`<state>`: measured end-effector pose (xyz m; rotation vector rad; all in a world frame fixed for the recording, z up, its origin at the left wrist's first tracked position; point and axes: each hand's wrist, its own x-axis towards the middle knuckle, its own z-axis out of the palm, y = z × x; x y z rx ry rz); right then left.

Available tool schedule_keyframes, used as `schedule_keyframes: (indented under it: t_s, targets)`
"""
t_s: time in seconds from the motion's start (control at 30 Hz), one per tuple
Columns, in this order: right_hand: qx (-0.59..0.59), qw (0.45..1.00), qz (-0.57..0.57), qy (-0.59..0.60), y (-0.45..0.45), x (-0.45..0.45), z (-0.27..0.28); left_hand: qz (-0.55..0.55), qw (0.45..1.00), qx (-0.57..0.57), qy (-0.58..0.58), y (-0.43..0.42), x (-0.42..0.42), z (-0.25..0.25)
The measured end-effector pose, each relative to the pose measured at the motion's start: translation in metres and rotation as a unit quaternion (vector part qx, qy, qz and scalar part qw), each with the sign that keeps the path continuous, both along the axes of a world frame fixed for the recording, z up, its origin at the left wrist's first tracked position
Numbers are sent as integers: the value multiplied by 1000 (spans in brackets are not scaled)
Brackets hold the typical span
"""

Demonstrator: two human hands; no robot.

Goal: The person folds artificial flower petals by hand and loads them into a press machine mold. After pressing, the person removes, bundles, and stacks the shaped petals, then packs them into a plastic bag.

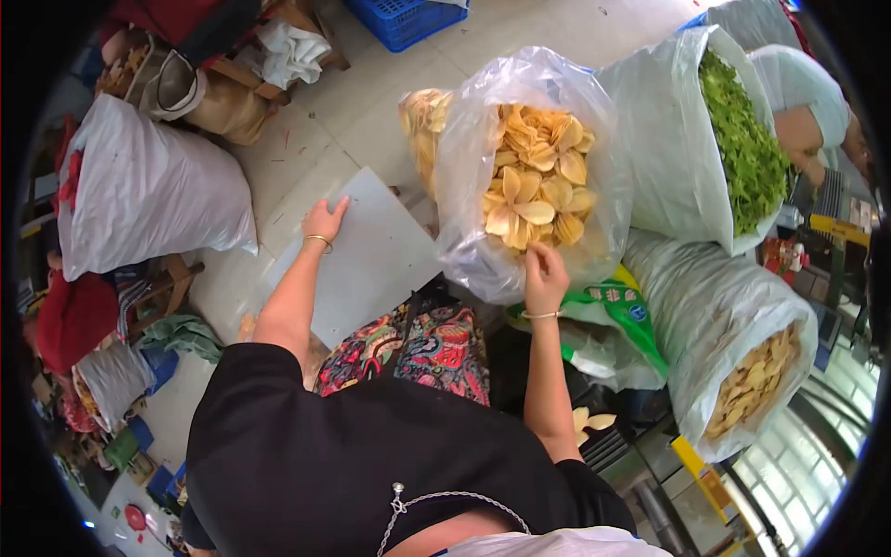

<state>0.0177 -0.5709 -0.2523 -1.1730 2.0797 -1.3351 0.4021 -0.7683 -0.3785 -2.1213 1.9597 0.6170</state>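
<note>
At the lower rim of a clear plastic bag (pixel 469 190), my right hand (pixel 546 278) has its fingers drawn together, the tips against the contents. What the fingertips pinch, if anything, is too small to tell. The bag is full of pale yellow artificial flower petals (pixel 534 181), stacked and partly fanned out. My left hand (pixel 325 223) is at the outer edge of a flat grey board (pixel 380 246), thumb and fingers apart. That board lies tilted over my lap, beside a paisley-patterned cloth (pixel 445 348).
A white sack of green leaves (pixel 742 139) and another of tan petals (pixel 756 381) stand to the right. A green printed bag (pixel 617 311) lies by my right forearm. At left is a stuffed white sack (pixel 153 190); a blue crate (pixel 404 23) is beyond. Another person's arm (pixel 803 139) shows.
</note>
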Motion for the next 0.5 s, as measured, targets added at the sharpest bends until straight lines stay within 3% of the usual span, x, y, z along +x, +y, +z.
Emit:
schedule_keyframes:
  t_s: [0.03,0.13,0.27,0.33,0.4,0.47,0.5]
  targets:
    - [17,999,-9,-29,20,7,-4,34,992,119,31,-1,11,0]
    - [61,990,-63,-112,80,50,-4,16,995,94,16,1,48,-3]
    - [48,996,-31,-70,107,55,31,60,996,28,52,19,133,-42]
    - [51,996,-49,-60,125,58,33,104,991,78,32,25,192,-53]
    - [54,994,-75,-60,145,69,33,49,993,108,-22,47,249,-77]
    - [84,991,-80,-71,161,80,35,117,935,320,-95,62,228,-29]
    - [98,989,-83,-77,168,86,38,132,926,344,-78,77,224,-26]
